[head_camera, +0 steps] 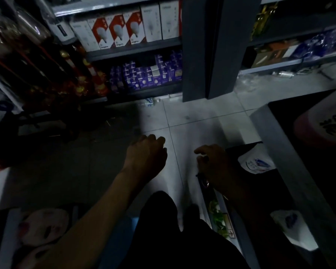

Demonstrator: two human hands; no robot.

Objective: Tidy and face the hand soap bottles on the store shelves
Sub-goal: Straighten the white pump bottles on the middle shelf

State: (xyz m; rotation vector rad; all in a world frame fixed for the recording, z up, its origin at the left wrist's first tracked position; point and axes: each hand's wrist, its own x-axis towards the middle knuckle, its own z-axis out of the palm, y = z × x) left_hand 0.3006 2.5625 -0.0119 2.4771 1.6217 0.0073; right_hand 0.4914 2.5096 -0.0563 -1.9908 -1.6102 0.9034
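Bottle [256,164], white-labelled, just right of right hand [215,164] — fingers curled, grip unclear. Left hand [145,152] loosely curled, empty.

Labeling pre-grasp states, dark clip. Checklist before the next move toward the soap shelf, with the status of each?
1. Left hand free: ok, holds nothing, over the floor.
2. Right hand free: cannot tell, too dark; it is at the right shelf edge.
3. Soap bottles located: cannot tell; white labelled packs lie on that shelf, type unreadable.
4. Lighting on the shelf: not ok, mostly shadow.
5. Floor ahead: ok, bare tiles between the hands and the far shelving.
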